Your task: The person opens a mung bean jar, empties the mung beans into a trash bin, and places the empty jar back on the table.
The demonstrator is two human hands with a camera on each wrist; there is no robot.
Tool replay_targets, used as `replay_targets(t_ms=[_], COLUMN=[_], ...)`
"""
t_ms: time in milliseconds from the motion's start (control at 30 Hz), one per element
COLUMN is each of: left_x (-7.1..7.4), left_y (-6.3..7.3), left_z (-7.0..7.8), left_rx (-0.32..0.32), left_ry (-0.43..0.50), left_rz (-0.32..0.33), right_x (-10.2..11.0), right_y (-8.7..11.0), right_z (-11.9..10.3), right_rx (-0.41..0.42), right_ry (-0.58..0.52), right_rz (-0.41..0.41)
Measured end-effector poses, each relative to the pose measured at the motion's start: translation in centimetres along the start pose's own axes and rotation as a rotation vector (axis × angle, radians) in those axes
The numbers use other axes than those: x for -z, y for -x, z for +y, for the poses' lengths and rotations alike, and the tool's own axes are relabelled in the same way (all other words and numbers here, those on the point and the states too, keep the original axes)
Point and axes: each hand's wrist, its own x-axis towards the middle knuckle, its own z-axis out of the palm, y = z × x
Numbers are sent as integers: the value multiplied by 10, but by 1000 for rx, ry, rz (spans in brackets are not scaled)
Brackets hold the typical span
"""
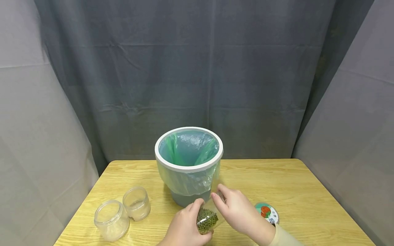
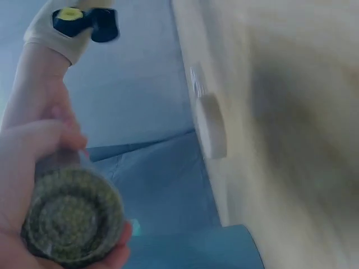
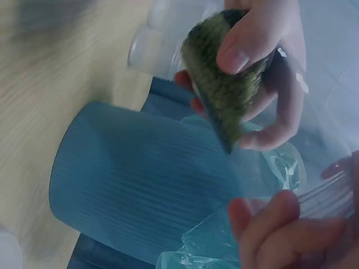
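Note:
A clear jar of mung beans [image 1: 207, 221] is tilted over the front of the table, its bean-filled base towards me. My left hand [image 1: 187, 223] grips it around the bean end, fingers and thumb wrapped about the wall. The jar's round base [image 2: 70, 218] faces the camera in the left wrist view. At the other end, my right hand [image 1: 238, 212] curls its fingers over the clear upper part. Ring-like lines show on that clear part [image 3: 328, 199] between the right fingers in the right wrist view. The beans [image 3: 210, 56] lie towards the base.
A grey bin [image 1: 187, 168] with a white rim and a green-tinted plastic liner stands just behind the hands. Two clear open jars, a larger jar [image 1: 111, 225] and a smaller jar [image 1: 136, 205], stand at the left. A round disc with a tomato picture [image 1: 267, 212] lies beyond the right forearm.

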Motion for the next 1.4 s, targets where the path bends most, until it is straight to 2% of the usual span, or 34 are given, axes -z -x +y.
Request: replay_targets(t_ms=[133,233,400,500,567,733,867,967,1067,1167,1267,1400], left_x=[6,12,20,22,22,21,20,20,22,26,31,34], left_y=[-2,-3,-2,-3,-3,-6,-7,-5,-2,-1,1,3], left_z=[-5,-9,-15,-20,-23,-33,-36,-35,-33,-28,-23,-19], left_rx=[16,30,38,18,-3,-82,-121,-87,-32,-5,26,38], left_ry=[173,321,603,731,795,868,888,879,823,695,535,385], left_rz=[-93,-171,-328,-413,-469,-591,-627,-595,-518,-394,-268,-130], right_x=[0,0,2,4,5,6,7,10,15,20,25,28], right_y=[3,6,9,9,8,3,-1,-2,0,4,9,12], right_z=[2,4,8,11,13,20,23,24,24,23,21,15], right_rx=[85,190,479,648,736,930,1024,1027,956,816,643,447], right_ry=[16,16,50,80,106,137,139,151,135,71,-6,-96], right_rz=[48,84,157,183,191,180,168,153,106,66,67,63])
